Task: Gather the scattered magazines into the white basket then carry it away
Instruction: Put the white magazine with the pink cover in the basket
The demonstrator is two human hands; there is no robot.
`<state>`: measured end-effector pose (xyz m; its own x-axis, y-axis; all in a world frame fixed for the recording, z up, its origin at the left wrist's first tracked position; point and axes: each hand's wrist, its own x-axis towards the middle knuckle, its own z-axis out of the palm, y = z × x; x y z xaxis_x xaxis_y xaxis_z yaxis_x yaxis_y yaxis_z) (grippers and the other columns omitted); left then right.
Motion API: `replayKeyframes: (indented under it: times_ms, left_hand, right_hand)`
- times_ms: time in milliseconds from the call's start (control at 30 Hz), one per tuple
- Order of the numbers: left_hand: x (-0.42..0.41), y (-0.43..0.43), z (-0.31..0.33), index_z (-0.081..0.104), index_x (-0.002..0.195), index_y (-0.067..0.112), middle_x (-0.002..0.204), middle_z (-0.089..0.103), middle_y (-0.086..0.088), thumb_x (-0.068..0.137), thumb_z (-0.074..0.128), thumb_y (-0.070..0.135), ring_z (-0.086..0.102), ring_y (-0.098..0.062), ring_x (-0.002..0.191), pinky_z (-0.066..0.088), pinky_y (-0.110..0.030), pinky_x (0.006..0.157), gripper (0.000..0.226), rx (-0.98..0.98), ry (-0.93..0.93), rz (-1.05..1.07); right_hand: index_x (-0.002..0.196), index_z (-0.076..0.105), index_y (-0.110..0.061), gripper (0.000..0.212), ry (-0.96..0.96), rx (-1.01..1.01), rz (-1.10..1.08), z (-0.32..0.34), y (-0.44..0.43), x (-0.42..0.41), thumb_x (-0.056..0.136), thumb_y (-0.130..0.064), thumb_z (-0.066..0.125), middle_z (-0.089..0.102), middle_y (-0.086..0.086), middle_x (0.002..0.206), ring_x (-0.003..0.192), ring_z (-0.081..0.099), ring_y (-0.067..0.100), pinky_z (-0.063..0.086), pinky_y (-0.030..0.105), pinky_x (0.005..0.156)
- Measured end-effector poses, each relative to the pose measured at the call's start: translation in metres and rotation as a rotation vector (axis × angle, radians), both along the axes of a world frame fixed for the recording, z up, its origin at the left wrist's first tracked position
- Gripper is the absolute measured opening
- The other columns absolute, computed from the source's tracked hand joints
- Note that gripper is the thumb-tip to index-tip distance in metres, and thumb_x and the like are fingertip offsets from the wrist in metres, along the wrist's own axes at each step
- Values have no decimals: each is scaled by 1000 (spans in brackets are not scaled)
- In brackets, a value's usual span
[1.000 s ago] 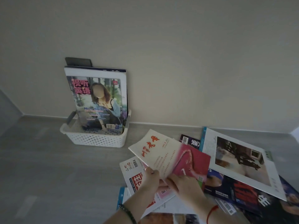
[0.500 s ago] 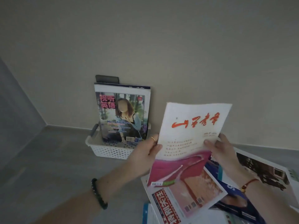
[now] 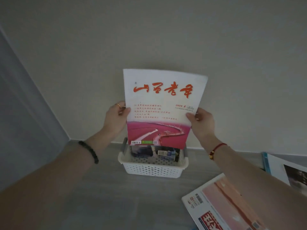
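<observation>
magazine with the white cover, red brush title and pink landscape photo [image 3: 159, 110] is held upright in the air, its long axis vertical and its lower edge just above the open top of the white perforated plastic basket [image 3: 152, 170]. my left hand [image 3: 116, 118] pinches its left edge about halfway up, thumb on the front and fingers behind; my right hand [image 3: 200, 122] pinches the right edge at about the same height in the same way. both hands are closed on the paper, and neither is clearly nearer to the basket.

the basket stands on the grey floor [image 3: 83, 196] against the pale wall [image 3: 232, 63], directly under the held magazine. other magazines [image 3: 159, 152] already stand inside, towards the back. i judge the free room is at the front of the basket, between those magazines and the near wall, so the move should be straight down and a little towards me.

the thin cover bends slightly at the top, so the bottom edge could catch on the rim. more magazines, one with a peach cover [image 3: 229, 206] and one with a blue spine [image 3: 282, 170], lie on the floor to the right, well apart from the basket.
</observation>
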<state>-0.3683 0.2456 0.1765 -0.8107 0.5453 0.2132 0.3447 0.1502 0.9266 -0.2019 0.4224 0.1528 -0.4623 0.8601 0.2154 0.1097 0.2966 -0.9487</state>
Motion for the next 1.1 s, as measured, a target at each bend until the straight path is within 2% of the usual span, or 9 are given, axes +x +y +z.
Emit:
replayKeyframes:
  times_ms: [100, 233, 367, 467, 567, 767, 867, 1033, 1100]
  left_hand:
    - [-12, 3, -30, 57, 90, 18, 102, 62, -5, 90, 49, 11, 62, -26, 96, 56, -41, 79, 10, -20, -91, 34]
    - [-20, 6, -68, 54, 77, 24, 98, 63, -7, 86, 56, 10, 64, -29, 94, 54, -49, 82, 17, -23, -159, 98]
    - [-31, 14, -88, 47, 91, 16, 100, 61, -6, 82, 62, 11, 61, -25, 92, 55, -37, 75, 18, -3, -167, 163]
    - [-35, 18, -92, 40, 107, 19, 104, 55, 3, 81, 63, 15, 55, -14, 95, 45, -16, 69, 35, 0, -140, 66]
    - [-36, 23, -87, 35, 127, 19, 111, 54, 5, 83, 61, 23, 55, -14, 102, 51, -27, 81, 51, 11, -301, -85]
    - [-38, 29, -85, 35, 124, 20, 124, 56, -6, 87, 54, 29, 57, -25, 110, 48, -49, 95, 43, 5, -403, -148]
    - [-37, 26, -90, 38, 119, 24, 122, 58, -7, 87, 53, 27, 59, -24, 107, 49, -49, 93, 35, 75, -419, -149]
    - [-32, 14, -99, 46, 108, 33, 117, 62, -2, 83, 56, 26, 61, -21, 107, 52, -45, 87, 28, 151, -408, -221]
    - [-30, 6, -100, 46, 115, 28, 117, 62, 0, 76, 58, 31, 62, -18, 106, 55, -41, 83, 41, 150, -391, -272]
  right_hand:
    - [80, 62, -17, 8, -74, -5, -43, -22, -1, -12, 84, -11, 59, 63, -4, 79, 67, 56, 6, 40, 11, 48]
    - [76, 63, -20, 9, -136, -58, -102, -52, -1, -18, 81, -13, 64, 64, -4, 73, 65, 59, 8, 40, 14, 51]
    - [82, 60, -18, 5, -158, -77, -125, -70, 0, -26, 81, -18, 65, 62, -8, 74, 76, 63, 16, 41, 16, 55]
    - [104, 49, -17, 41, -129, -86, -140, -72, 5, -35, 72, -22, 74, 58, -4, 96, 90, 57, 17, 47, 27, 75]
    - [120, 39, -13, 69, -76, -173, -106, -69, 10, -45, 65, -22, 80, 53, -3, 105, 93, 53, 14, 48, 28, 79]
    - [89, 60, -22, 30, -64, -251, 68, -68, 20, -48, 67, -17, 79, 65, -6, 87, 74, 64, 6, 49, 17, 54]
    - [87, 60, -26, 27, -15, -263, 114, -71, 17, -49, 69, -15, 77, 67, -5, 91, 78, 65, 6, 54, 23, 61]
    - [114, 38, -18, 73, 47, -294, 80, -70, 13, -46, 57, -16, 84, 58, -6, 104, 90, 61, 10, 56, 22, 60]
    - [119, 40, -15, 81, -28, -255, 126, -70, 17, -41, 53, -19, 86, 61, 2, 110, 95, 63, 17, 58, 35, 72]
